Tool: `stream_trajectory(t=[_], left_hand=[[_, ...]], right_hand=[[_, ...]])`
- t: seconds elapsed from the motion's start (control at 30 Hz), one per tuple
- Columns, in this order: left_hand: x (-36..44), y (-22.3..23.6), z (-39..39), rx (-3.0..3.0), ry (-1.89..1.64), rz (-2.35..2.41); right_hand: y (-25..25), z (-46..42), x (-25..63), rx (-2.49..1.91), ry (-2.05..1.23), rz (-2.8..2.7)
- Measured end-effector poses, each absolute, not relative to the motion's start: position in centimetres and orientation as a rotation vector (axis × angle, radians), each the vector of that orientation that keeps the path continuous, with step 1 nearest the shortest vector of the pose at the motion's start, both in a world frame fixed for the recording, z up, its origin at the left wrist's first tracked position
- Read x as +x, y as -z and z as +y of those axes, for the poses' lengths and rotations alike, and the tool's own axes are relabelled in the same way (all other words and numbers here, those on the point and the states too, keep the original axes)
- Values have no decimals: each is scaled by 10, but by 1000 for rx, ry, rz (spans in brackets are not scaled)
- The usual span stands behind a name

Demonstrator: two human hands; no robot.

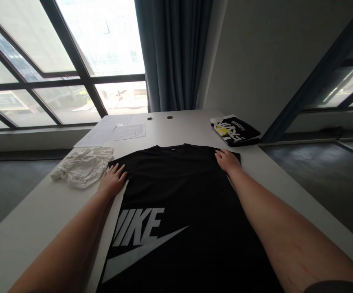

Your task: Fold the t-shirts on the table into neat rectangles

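Observation:
A black T-shirt [182,187] lies spread out on the white table, its collar at the far side and its lower part running out of view toward me. A large grey NIKE print with a swoosh covers its lower left. My left hand [114,179] rests on the left sleeve with its fingers spread. On the right sleeve lies my right hand [227,160], fingers stretched out over the cloth near the shoulder. Just left of my left hand is a crumpled white cloth [86,167].
Folded black clothing with white and yellow lettering [235,130] lies at the table's back right. Several paper sheets [112,131] lie at the back left. Two round holes pierce the table [191,126] near its far edge. Beyond stand a blue curtain [174,57] and windows.

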State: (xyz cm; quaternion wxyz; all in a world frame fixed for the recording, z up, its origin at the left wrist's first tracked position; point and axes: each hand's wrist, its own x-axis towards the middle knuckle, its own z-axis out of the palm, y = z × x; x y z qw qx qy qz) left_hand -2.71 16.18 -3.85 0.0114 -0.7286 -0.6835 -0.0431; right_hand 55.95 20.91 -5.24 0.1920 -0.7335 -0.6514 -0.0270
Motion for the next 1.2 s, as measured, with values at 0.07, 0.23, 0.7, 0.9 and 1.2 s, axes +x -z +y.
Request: stream_trajectory(t=[0.07, 0.23, 0.7, 0.9, 1.2], left_hand=[[-46, 47, 128, -2254, 169, -2125], [-53, 48, 73, -2204, 261, -2150], [-11, 40, 71, -2488, 164, -1993], [-32, 44, 27, -2411, 108, -2056], [-41, 41, -12, -2391, 153, -2094]], right_hand=[[48, 204, 559, -1989, 122, -1771], [48, 157, 571, -1791, 306, -1695], [39, 13, 548, -2189, -141, -2074], [41, -28, 548, -2173, -84, -2096], [54, -85, 549, -2147, -17, -2081]])
